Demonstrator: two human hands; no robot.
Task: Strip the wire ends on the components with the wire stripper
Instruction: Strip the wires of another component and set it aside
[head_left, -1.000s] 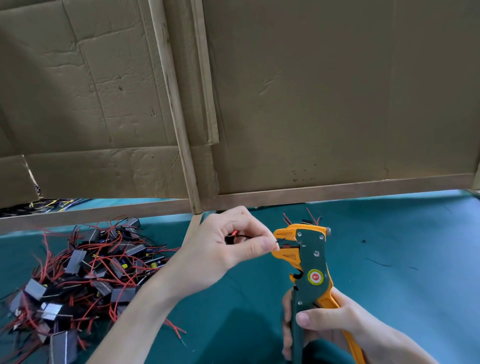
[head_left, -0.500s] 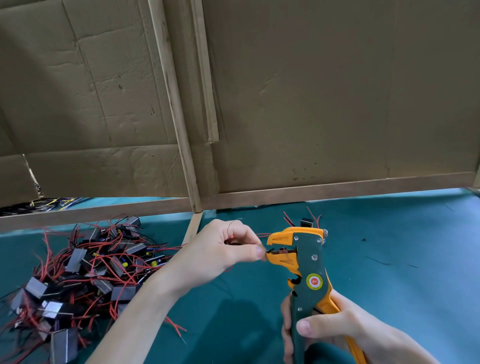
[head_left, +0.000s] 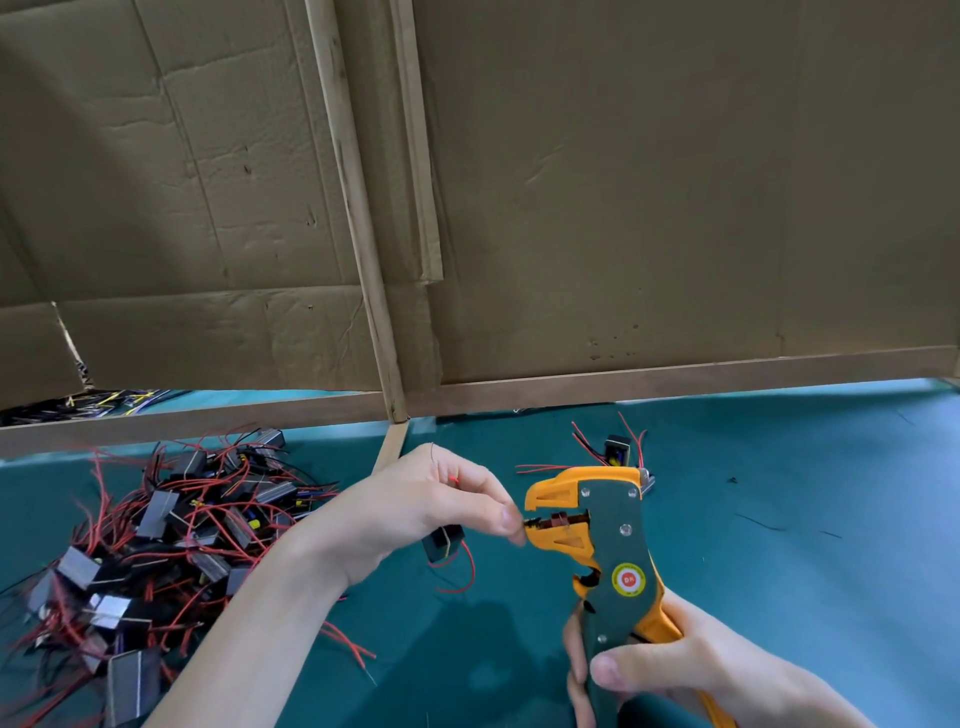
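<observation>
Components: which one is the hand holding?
The component dangling under the left hand, beside the stripper. The rest lie on the table: a pile, and a lone component behind the stripper.

Only 1 mark: a round sticker (head_left: 628, 580) on the wire stripper (head_left: 618, 525), at 5 o'clock from its jaws. It has a yellow ring and a red centre with 2 white letters, maybe "DK", blurred. The ring's fine print is unreadable.

A single head-worn camera looks forward and down, facing the cardboard partition (head_left: 675, 208); the green mat (head_left: 805, 519) in front of the partition lies close beneath the lens, filling the lower frame.
</observation>
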